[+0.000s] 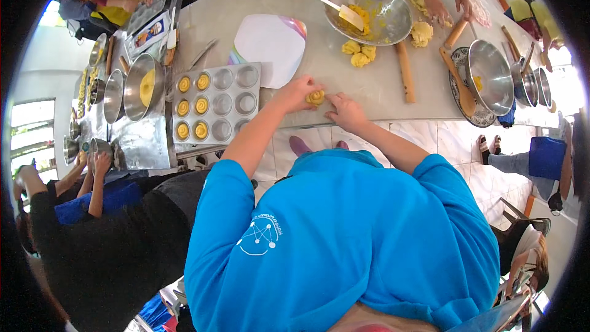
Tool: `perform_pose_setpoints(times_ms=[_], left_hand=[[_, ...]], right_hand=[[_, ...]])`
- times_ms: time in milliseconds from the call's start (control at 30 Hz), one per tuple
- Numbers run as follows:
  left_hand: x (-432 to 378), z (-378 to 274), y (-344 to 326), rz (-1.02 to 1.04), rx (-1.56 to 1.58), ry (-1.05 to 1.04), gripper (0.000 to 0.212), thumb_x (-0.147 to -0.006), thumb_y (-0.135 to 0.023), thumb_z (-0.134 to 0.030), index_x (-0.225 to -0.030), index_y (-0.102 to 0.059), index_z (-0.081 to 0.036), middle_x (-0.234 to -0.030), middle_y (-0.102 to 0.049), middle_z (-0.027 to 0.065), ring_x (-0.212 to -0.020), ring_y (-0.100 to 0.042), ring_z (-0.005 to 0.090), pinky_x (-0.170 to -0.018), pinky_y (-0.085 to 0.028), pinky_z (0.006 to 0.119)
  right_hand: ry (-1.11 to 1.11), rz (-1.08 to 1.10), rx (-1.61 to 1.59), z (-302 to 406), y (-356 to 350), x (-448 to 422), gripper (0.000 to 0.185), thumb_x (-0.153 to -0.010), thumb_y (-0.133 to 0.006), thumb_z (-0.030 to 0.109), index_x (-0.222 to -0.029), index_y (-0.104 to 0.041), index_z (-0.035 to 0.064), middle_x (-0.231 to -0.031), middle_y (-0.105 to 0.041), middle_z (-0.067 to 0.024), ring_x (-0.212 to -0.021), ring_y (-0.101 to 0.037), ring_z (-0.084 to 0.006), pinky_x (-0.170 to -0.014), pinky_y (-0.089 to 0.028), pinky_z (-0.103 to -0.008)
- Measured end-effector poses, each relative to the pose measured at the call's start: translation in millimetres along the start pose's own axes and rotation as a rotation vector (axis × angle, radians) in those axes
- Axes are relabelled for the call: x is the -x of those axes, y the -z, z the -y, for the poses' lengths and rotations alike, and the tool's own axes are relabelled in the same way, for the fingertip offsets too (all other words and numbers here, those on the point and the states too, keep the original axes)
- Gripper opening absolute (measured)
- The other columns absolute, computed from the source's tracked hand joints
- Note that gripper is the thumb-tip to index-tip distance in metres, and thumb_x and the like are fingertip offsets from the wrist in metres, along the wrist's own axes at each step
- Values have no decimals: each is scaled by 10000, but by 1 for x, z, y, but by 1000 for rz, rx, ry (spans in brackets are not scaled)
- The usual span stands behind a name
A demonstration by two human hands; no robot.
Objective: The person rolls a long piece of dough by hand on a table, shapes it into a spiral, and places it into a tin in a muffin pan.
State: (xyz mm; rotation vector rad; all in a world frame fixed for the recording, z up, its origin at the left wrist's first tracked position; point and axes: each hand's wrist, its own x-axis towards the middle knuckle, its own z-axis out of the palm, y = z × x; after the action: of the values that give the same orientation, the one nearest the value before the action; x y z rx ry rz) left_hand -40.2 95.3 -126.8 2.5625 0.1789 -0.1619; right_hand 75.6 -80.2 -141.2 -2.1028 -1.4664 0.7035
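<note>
A yellow coiled dough roll (315,97) is between my hands near the table's front edge. My left hand (302,94) grips its left side with thumb and fingers. On the right, my right hand (346,111) rests low over the tabletop, fingers apart, its fingertips close to the coil; whether they touch it I cannot tell. To the left lies a metal muffin tin (215,74), partly covered by my left forearm. Its two left columns hold dough coils (201,105), and the visible cups to their right are bare. Behind my hands lies a white plate (269,46) with a coloured border.
A steel bowl (392,18) holds yellow residue and a spatula (351,17). Yellow dough lumps (359,57) and a rolling pin (405,74) lie nearby. At right, a wooden spoon (465,92) and bowl (491,78) rest on a patterned tray. Across the table, another person's hands (438,9) handle dough.
</note>
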Motion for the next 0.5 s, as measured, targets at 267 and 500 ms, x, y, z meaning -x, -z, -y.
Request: perform_pose_setpoints(times_ms=[267,500], left_hand=[[-3,11,-28,-109,82,104,506,-674,-728,-257,-1146,-582,-147,-1085,-543,134,-1022,-539,303,-854,-454,386],[-17,4,-7,95,16,328,454,-667,-702,-372,-1033,-614,-119,-1050,-571,149,-1012,-553,297,-840,-457,399]], right_hand=[[-449,247,-669,2,-1,3,451,-829,-587,161,-1245,-483,23,-982,-616,-117,-665,-611,-191,-601,-505,-317],[-750,170,-1287,16,-21,-4,347,-900,-476,78,-1242,-479,23,-966,-597,-99,-682,-599,-184,-573,-499,-304]])
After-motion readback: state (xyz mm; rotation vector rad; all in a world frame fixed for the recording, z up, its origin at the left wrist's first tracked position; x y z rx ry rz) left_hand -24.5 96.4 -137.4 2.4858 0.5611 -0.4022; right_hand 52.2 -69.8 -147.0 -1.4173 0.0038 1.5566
